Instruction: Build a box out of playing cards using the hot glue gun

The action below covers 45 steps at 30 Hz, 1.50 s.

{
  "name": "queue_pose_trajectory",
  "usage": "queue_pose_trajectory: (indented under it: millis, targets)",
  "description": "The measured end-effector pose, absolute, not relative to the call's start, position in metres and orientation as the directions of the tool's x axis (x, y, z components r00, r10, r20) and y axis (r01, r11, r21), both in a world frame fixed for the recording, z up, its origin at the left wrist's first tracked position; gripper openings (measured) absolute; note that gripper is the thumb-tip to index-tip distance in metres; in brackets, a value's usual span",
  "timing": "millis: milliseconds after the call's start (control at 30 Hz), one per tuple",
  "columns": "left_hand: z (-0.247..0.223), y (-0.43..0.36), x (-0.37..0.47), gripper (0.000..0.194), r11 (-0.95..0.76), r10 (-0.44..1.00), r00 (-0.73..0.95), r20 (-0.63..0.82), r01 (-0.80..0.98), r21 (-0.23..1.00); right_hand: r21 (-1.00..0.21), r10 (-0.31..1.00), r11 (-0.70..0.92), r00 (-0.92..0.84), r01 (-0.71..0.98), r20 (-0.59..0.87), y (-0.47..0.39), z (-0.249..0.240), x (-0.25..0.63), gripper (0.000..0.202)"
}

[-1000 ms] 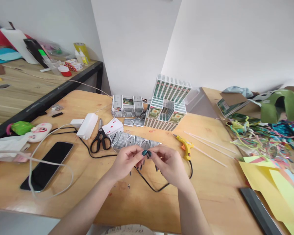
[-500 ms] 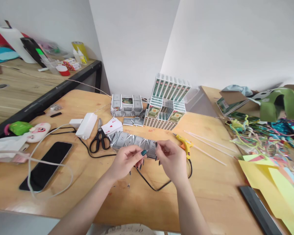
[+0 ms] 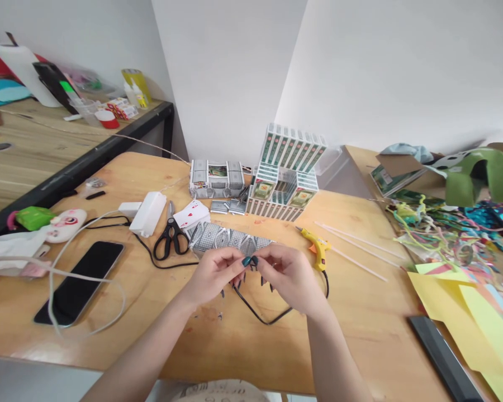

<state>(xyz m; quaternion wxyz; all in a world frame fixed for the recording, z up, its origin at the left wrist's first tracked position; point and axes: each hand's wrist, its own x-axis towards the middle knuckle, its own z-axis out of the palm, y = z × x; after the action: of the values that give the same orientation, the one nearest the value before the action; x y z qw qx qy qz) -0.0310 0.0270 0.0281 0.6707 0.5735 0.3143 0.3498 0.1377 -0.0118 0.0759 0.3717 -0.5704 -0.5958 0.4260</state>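
Note:
My left hand (image 3: 218, 274) and my right hand (image 3: 285, 274) meet over the front middle of the table, thumbs and fingertips pinched together. Whatever is between them is too small and too covered to name. Just behind the fingers lies a long grey piece built of patterned playing cards (image 3: 218, 237), with curled card loops on its face; my hands hide part of it. Loose playing cards (image 3: 191, 214) and black-handled scissors (image 3: 171, 234) lie to its left. A yellow glue gun (image 3: 317, 248) rests right of my right hand, its black cord passing below both hands.
Farther back stand a grey box made of cards (image 3: 216, 180) and a stack of green-and-white card packs (image 3: 285, 178). Clear glue sticks (image 3: 360, 245) lie at right, near yellow paper (image 3: 452, 312). A phone (image 3: 79, 283), white cable and white power block (image 3: 148, 214) occupy the left.
My right hand has moved left, bringing its fingertips against those of my left hand. My left hand has stayed nearly in place, and the card piece looks unmoved.

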Motion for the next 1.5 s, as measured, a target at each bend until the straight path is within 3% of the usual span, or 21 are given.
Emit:
queue_pose_trajectory:
  millis: [233, 500, 1033, 1200, 1300, 1500]
  targets:
    - [0.028, 0.028, -0.033, 0.033, 0.099, 0.801, 0.597, -0.038, -0.07, 0.993, -0.871, 0.994, 0.081, 0.027, 0.484, 0.108, -0.008, 0.078, 0.146, 0.014]
    - [0.028, 0.029, -0.033, 0.034, 0.111, 0.809, 0.587, -0.036, -0.093, 0.99, -0.917, 0.989, 0.037, -0.146, 0.397, -0.023, -0.011, 0.077, 0.148, 0.022]
    - [0.028, 0.029, -0.029, 0.039, 0.139, 0.83, 0.554, -0.066, -0.091, 0.986, -0.964, 0.995, -0.085, -0.035, 0.252, -0.096, -0.013, 0.071, 0.134, 0.014]
    - [0.03, 0.028, -0.029, 0.04, 0.128, 0.823, 0.564, -0.058, -0.086, 0.988, -0.98, 0.997, -0.079, 0.026, 0.182, -0.076, -0.011, 0.066, 0.133, 0.009]
    - [0.031, 0.028, -0.03, 0.04, 0.135, 0.826, 0.559, -0.067, -0.08, 0.988, -0.989, 0.991, -0.105, 0.094, 0.107, -0.095, -0.011, 0.062, 0.142, 0.017]
    - [0.027, 0.027, -0.031, 0.037, 0.224, 0.848, 0.525, -0.073, -0.231, 0.947, -0.989, 0.914, -0.128, 0.395, 0.073, -0.089, -0.016, 0.049, 0.179, 0.032]
